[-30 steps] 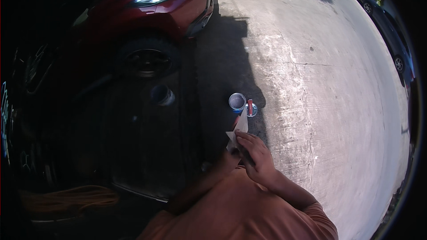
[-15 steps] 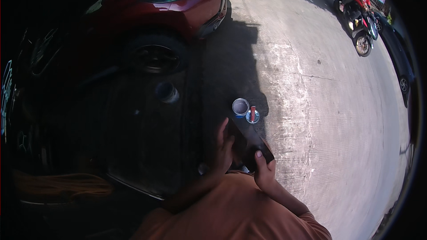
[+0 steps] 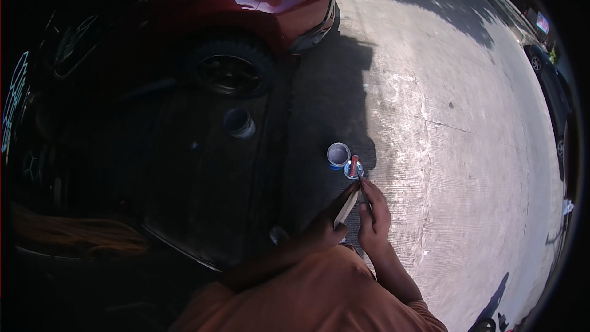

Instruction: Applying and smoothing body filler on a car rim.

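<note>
A thin flat piece [image 3: 346, 210], dark in the earlier frame, is turned nearly edge-on and shows a pale narrow side; its kind I cannot make out. My left hand [image 3: 329, 229] grips it from the left, thumb near its lower end. On its other side my right hand [image 3: 377, 212] closes on its dark far part, fingers fairly straight. Just beyond my hands, an open can [image 3: 338, 155] with greyish contents stands on the ground. A round lid [image 3: 350, 174] lies beside it, bearing a small red block-like object [image 3: 354, 163].
A red car [image 3: 270, 18] with its front wheel [image 3: 229, 74] stands ahead on the left. A dark panel at left shows a can-like shape [image 3: 238, 123], perhaps a reflection. Sunlit concrete [image 3: 467, 166] stretches to the right, where a dark car [image 3: 553, 98] is parked.
The flat piece has swung from broad face toward edge-on. My left hand has moved right, closing round it, while my right hand has shifted up. The motorcycle has left its former place.
</note>
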Tool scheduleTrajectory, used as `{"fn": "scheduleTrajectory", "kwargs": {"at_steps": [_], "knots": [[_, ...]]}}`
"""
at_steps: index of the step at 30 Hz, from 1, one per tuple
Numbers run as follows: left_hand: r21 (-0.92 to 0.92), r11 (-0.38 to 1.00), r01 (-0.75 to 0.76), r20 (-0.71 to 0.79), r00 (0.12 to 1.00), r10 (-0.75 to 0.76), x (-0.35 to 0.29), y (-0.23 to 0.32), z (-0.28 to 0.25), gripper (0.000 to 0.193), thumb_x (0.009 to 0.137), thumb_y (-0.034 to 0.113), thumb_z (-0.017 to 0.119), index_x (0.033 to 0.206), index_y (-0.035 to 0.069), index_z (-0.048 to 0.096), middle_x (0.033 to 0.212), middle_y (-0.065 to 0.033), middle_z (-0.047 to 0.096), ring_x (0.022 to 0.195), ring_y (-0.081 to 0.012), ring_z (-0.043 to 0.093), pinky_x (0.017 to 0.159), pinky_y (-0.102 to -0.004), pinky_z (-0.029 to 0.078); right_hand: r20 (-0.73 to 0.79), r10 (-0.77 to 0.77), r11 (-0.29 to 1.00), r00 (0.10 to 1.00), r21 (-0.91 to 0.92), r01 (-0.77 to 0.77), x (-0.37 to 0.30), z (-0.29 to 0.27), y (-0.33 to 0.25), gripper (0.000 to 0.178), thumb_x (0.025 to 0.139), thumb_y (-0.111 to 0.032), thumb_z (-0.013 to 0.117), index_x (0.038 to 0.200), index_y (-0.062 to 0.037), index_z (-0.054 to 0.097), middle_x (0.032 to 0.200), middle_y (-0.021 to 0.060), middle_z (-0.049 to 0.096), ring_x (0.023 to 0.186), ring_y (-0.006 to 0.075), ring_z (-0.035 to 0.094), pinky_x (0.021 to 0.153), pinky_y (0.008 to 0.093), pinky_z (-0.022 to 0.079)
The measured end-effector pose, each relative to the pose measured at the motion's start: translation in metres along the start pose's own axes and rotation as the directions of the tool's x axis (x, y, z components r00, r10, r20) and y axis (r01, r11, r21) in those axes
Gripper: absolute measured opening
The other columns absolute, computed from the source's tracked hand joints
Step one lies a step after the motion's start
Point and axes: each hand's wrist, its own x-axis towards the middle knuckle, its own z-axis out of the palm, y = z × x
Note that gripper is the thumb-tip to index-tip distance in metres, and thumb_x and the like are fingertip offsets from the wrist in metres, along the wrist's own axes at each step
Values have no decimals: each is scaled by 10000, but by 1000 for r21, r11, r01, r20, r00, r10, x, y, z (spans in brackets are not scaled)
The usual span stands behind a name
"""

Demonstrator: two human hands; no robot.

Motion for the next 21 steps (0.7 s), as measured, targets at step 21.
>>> {"fn": "scheduleTrajectory", "kwargs": {"at_steps": [21], "knots": [[-113, 983, 144, 170, 978, -123, -36, -98, 15, 778, 777, -42, 507, 1514, 57, 278, 1300, -254, 556, 1126, -320, 610, 956, -368, 464, 67, -33, 998, 997, 60, 29, -3, 20, -27, 410, 856, 62, 482, 1260, 28, 536, 1296, 253, 563, 1222, 394, 544, 1038, 444, 414]]}}
